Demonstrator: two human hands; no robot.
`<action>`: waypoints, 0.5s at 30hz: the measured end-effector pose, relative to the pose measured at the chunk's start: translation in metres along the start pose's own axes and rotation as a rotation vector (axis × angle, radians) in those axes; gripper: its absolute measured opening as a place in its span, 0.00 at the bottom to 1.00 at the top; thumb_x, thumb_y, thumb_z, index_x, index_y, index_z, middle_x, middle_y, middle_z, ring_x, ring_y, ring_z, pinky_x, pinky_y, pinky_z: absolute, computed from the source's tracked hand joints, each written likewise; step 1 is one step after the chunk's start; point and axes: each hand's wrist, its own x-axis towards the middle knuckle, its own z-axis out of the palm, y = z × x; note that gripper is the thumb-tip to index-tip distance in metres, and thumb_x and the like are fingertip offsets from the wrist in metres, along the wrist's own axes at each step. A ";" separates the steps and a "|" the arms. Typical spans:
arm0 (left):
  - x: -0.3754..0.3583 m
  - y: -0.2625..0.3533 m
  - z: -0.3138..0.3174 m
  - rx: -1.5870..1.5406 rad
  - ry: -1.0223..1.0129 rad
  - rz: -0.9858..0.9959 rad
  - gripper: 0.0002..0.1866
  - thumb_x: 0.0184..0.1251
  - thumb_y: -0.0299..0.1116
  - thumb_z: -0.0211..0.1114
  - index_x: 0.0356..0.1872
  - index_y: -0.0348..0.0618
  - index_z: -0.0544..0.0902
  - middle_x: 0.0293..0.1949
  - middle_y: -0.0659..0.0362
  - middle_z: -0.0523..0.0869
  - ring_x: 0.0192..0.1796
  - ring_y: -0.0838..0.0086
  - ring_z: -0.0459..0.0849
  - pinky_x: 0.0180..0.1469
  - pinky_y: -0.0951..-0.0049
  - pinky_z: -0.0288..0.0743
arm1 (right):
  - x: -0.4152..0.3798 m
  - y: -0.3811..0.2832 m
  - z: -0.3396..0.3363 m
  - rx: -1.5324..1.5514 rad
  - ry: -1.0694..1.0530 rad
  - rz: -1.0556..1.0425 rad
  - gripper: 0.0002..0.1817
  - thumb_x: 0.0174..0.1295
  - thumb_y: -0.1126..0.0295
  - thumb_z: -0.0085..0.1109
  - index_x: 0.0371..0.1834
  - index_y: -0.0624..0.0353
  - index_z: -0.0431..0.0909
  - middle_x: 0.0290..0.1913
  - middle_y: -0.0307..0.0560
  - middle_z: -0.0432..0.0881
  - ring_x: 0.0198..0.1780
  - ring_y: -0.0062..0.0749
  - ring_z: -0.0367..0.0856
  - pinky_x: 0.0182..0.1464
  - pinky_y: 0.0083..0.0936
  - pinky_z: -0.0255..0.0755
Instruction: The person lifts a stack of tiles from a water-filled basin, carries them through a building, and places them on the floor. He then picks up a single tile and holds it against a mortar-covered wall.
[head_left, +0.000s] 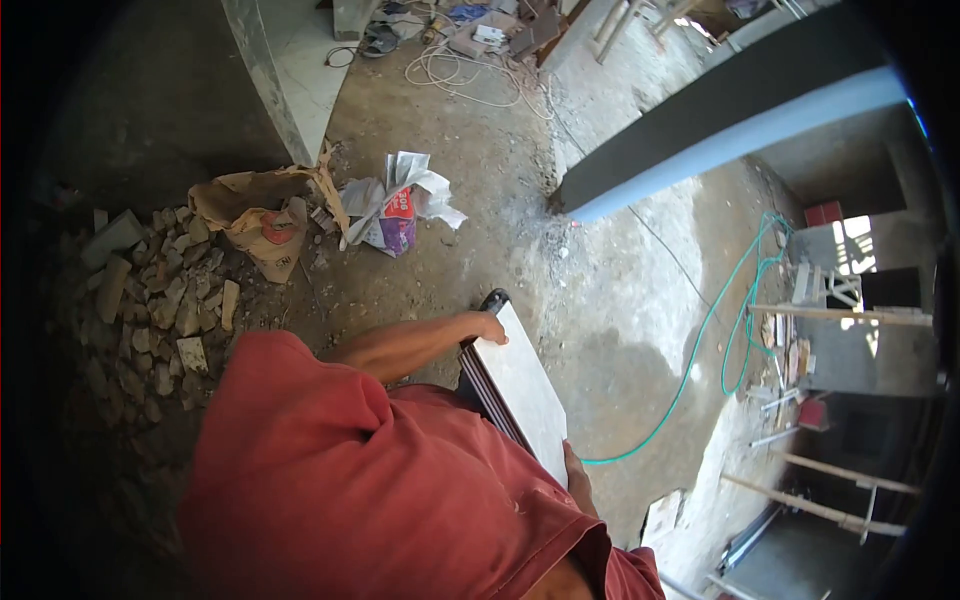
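A stack of several flat tiles (530,390), pale on the top face with reddish-brown edges, is held against the front of my body. My left hand (490,329) is closed around the far end of the stack, its thumb over the top face. At the other end, my right hand (577,478) grips the stack's side; part of its fingers is hidden beneath the tiles. A dark shoe tip (494,299) shows just beyond my left hand.
Broken rubble (165,320) is heaped at left beside a torn brown paper sack (265,225) and a crumpled white-and-purple bag (395,210). A grey pillar (720,120) stands ahead. A green hose (690,370) and white cable (450,80) lie on the rough floor.
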 end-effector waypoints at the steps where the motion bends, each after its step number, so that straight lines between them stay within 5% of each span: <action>1: 0.020 -0.014 -0.018 -0.082 0.024 -0.049 0.28 0.55 0.52 0.48 0.45 0.36 0.73 0.50 0.45 0.71 0.53 0.56 0.69 0.52 0.63 0.61 | 0.021 -0.038 -0.009 -0.041 -0.013 -0.024 0.39 0.51 0.38 0.40 0.53 0.64 0.64 0.51 0.53 0.69 0.52 0.39 0.67 0.54 0.29 0.58; 5: 0.078 -0.057 -0.096 -0.228 0.178 -0.099 0.29 0.52 0.53 0.52 0.44 0.34 0.74 0.49 0.44 0.72 0.51 0.57 0.71 0.52 0.65 0.62 | 0.091 -0.194 -0.046 -0.200 -0.079 -0.110 0.39 0.51 0.38 0.40 0.53 0.64 0.64 0.51 0.53 0.69 0.52 0.39 0.67 0.54 0.29 0.58; 9: 0.071 -0.058 -0.200 -0.434 0.214 -0.253 0.31 0.50 0.55 0.53 0.45 0.35 0.73 0.51 0.44 0.70 0.53 0.57 0.69 0.55 0.67 0.59 | 0.120 -0.339 -0.073 -0.353 -0.137 -0.171 0.39 0.51 0.38 0.40 0.53 0.64 0.65 0.51 0.52 0.69 0.52 0.39 0.67 0.54 0.29 0.57; 12: 0.043 -0.049 -0.271 -0.399 0.428 -0.479 0.31 0.50 0.55 0.54 0.45 0.34 0.73 0.51 0.43 0.70 0.52 0.57 0.69 0.54 0.66 0.61 | 0.127 -0.438 -0.074 -0.468 -0.160 -0.234 0.39 0.51 0.38 0.40 0.53 0.64 0.65 0.51 0.52 0.70 0.51 0.39 0.67 0.54 0.29 0.57; 15: 0.072 -0.101 -0.317 -0.620 0.452 -0.335 0.31 0.49 0.54 0.55 0.45 0.34 0.73 0.50 0.43 0.71 0.52 0.57 0.70 0.53 0.64 0.61 | 0.136 -0.542 -0.065 -0.578 -0.164 -0.295 0.39 0.51 0.38 0.40 0.53 0.64 0.65 0.51 0.52 0.70 0.51 0.38 0.67 0.54 0.29 0.57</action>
